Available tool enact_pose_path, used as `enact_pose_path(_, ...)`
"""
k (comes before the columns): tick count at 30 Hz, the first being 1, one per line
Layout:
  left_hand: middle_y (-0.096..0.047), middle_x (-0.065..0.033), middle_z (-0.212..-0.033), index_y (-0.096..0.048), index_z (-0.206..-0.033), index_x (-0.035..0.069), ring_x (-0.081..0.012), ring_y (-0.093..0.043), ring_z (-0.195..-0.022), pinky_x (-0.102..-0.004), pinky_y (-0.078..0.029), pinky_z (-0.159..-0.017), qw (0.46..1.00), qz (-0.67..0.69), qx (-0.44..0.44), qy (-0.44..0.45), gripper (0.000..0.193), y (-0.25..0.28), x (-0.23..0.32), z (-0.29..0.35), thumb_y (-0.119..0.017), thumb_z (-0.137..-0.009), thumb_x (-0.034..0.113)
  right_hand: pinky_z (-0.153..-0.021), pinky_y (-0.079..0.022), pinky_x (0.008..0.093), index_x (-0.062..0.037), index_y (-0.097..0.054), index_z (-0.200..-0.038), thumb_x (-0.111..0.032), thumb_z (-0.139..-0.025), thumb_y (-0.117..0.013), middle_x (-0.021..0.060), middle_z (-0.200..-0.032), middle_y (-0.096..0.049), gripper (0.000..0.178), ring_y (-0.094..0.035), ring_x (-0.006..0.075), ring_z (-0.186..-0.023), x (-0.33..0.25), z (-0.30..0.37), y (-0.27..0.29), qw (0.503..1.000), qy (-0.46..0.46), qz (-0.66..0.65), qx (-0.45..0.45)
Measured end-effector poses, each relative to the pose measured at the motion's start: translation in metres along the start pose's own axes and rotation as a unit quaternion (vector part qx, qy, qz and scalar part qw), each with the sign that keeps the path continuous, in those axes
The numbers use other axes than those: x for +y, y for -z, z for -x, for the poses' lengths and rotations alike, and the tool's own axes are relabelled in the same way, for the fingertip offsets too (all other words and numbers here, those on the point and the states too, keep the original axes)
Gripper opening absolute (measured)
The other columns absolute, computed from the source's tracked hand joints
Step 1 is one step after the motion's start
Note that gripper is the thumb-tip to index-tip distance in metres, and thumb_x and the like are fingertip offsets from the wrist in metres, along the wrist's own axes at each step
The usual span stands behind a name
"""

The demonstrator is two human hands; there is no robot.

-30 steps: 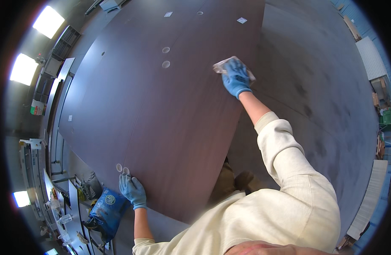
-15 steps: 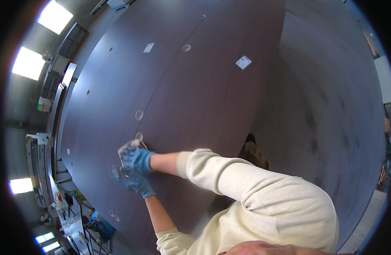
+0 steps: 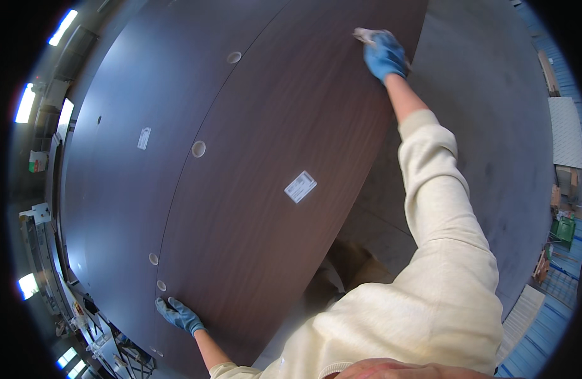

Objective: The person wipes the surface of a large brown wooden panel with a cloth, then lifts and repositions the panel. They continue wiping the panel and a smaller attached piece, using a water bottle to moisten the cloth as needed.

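Observation:
My right hand [image 3: 385,57], in a blue glove, grips a pale cloth [image 3: 365,35] against the dark brown wood-grain panel [image 3: 266,120], close to its far right edge. Part of the cloth is hidden under the palm and fingers. My left hand [image 3: 179,316], gloved too, lies on the panel at the lower left with its fingers stretched out and nothing in them. Just beyond its fingertips is a round pale hole [image 3: 161,285] beside the seam. A white label [image 3: 300,186] is stuck on the panel between my two hands.
More round holes, such as one farther up [image 3: 199,149], line the seam. A second label [image 3: 144,138] sits left of it. Grey floor [image 3: 487,139] stretches along the panel's right side. Boards [image 3: 518,325] and a green container [image 3: 563,228] stand at the far right.
My right hand has swept the cloth from beside the seam to the far right edge. The hands, close together before, are now wide apart. The view has shifted farther along the panel.

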State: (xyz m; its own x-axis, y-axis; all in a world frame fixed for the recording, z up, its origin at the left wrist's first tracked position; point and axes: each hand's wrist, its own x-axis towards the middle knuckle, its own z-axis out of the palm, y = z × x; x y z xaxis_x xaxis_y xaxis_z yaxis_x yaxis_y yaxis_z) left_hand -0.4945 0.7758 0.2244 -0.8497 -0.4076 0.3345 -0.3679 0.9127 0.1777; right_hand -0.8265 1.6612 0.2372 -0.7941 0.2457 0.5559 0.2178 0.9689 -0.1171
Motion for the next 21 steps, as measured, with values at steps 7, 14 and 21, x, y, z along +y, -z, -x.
enact_pose_path(7, -0.058, -0.0266, -0.156, -0.06, -0.148, -0.008, -0.0411, -0.053, -0.146, -0.0489, -0.04, -0.126, 0.998, -0.059, -0.014, 0.013, 0.051, -0.005, 0.009, -0.006, -0.058, -0.113, 0.028, -0.096, -0.056, 0.0493, -0.0039, -0.069, -0.124, -0.017, -0.097, -0.066, 0.0216, -0.113, -0.072, 0.03, -0.07, 0.039, -0.109, -0.063, 0.086, 0.053, 0.984, 0.092, -0.112, -0.106)
enact_pose_path(14, -0.053, -0.0166, -0.165, -0.054, -0.159, 0.007, -0.0381, -0.049, -0.152, -0.0543, -0.043, -0.121, 0.89, -0.445, -0.072, 0.072, 0.059, -0.005, 0.046, -0.02, -0.049, -0.113, 0.045, -0.111, -0.051, 0.0434, -0.0113, -0.066, -0.122, -0.019, -0.097, -0.067, 0.0138, -0.135, -0.067, 0.027, -0.066, 0.0294, -0.125, -0.089, 0.132, 0.06, 0.835, 0.307, -0.365, -0.273)
enact_pose_path(21, -0.052, -0.0307, -0.16, -0.051, -0.158, 0.001, -0.0485, -0.047, -0.15, -0.0602, -0.04, -0.122, 0.961, -0.265, 0.08, 0.013, 0.071, -0.091, 0.229, -0.102, -0.061, -0.106, 0.049, -0.096, -0.054, 0.0519, -0.0055, -0.069, -0.115, -0.021, -0.102, -0.061, 0.021, -0.115, -0.069, 0.022, -0.067, 0.0416, -0.108, 0.081, -0.062, 0.006, 0.987, -0.002, 0.01, -0.158)
